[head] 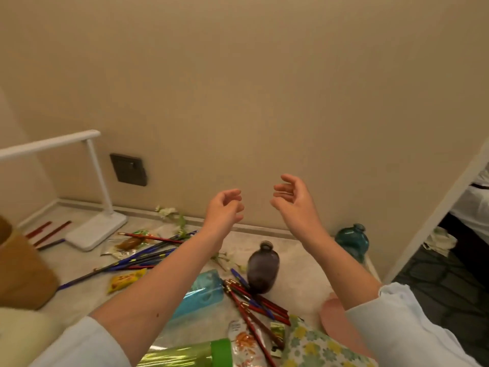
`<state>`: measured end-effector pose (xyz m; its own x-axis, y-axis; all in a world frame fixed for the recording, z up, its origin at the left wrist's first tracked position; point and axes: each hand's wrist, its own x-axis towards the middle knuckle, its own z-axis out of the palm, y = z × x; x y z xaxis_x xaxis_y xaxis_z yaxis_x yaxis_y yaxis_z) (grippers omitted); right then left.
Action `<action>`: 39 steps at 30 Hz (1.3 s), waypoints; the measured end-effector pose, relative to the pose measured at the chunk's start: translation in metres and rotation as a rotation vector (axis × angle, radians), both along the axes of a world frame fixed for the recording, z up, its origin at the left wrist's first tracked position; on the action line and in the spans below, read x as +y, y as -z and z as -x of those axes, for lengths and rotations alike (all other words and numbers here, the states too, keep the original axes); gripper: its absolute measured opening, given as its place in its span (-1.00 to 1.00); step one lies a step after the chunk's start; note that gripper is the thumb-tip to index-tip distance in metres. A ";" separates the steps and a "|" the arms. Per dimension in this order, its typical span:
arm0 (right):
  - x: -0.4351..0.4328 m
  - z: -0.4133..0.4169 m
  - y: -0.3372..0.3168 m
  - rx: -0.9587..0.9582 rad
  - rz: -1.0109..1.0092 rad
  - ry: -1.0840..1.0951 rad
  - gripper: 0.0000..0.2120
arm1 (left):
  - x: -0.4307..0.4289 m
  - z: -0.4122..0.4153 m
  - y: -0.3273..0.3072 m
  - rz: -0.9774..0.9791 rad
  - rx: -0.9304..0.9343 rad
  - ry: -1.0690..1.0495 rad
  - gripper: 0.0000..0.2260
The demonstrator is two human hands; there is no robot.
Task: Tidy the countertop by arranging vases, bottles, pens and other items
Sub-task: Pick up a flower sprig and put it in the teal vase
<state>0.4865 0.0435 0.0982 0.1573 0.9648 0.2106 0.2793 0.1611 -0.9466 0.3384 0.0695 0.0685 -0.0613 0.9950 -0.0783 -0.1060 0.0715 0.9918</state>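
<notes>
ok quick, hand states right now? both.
Left hand: open, fingers loosely curled, holding nothing, raised above the countertop.
Right hand: open, fingers loosely curled, holding nothing, also raised.

The left hand (225, 207) and the right hand (295, 200) are bare, with no rings, watch or bracelet on either wrist. Both forearms are uncovered up to near the elbow, where pale light-blue sleeves (397, 308) begin (pushed or rolled back, the cuff edge on the right one slightly bunched). The fabric looks plain and soft, without print or buttons in sight. The fingers (284, 186) carry no visible polish. A small dark spot marks the left forearm.
</notes>
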 end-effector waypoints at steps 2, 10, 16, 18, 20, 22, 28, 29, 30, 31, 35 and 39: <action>0.004 0.031 0.003 -0.015 0.038 -0.065 -0.52 | 0.000 0.032 0.006 0.016 0.013 -0.032 -0.75; 0.030 0.121 0.051 -0.240 0.306 -0.246 -0.51 | 0.008 0.126 0.044 0.168 0.091 -0.075 -0.75; 0.053 0.144 0.101 -0.439 0.432 -0.193 -0.52 | 0.017 0.147 0.079 0.296 0.098 -0.022 -0.74; 0.062 0.146 0.113 -0.478 0.459 -0.174 -0.53 | 0.023 0.147 0.088 0.344 0.088 0.005 -0.71; 0.072 0.148 0.124 -0.536 0.478 -0.166 -0.54 | 0.029 0.147 0.097 0.387 0.056 0.024 -0.69; 0.080 0.149 0.133 -0.606 0.509 -0.165 -0.54 | 0.034 0.146 0.106 0.430 0.029 0.023 -0.67; 0.087 0.153 0.154 -0.693 0.512 -0.132 -0.65 | 0.044 0.149 0.126 0.481 0.010 -0.028 -0.68; 0.087 0.153 0.155 -0.672 0.495 -0.115 -0.68 | 0.044 0.150 0.127 0.481 0.011 -0.036 -0.69; 0.087 0.153 0.154 -0.639 0.482 -0.098 -0.69 | 0.045 0.150 0.126 0.480 0.013 -0.041 -0.69; 0.088 0.153 0.153 -0.596 0.472 -0.083 -0.70 | 0.045 0.150 0.126 0.475 0.014 -0.046 -0.69; 0.088 0.155 0.136 -0.343 0.427 -0.049 -0.71 | 0.047 0.148 0.118 0.439 0.022 -0.057 -0.68; 0.082 0.158 0.105 -0.045 0.404 -0.052 -0.71 | 0.047 0.145 0.098 0.374 -0.007 -0.071 -0.62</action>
<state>0.3282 0.1260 -0.0071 0.1058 0.9776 -0.1818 0.3231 -0.2067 -0.9235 0.1936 0.1166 -0.0291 -0.1274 0.8908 -0.4362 -0.1306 0.4209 0.8977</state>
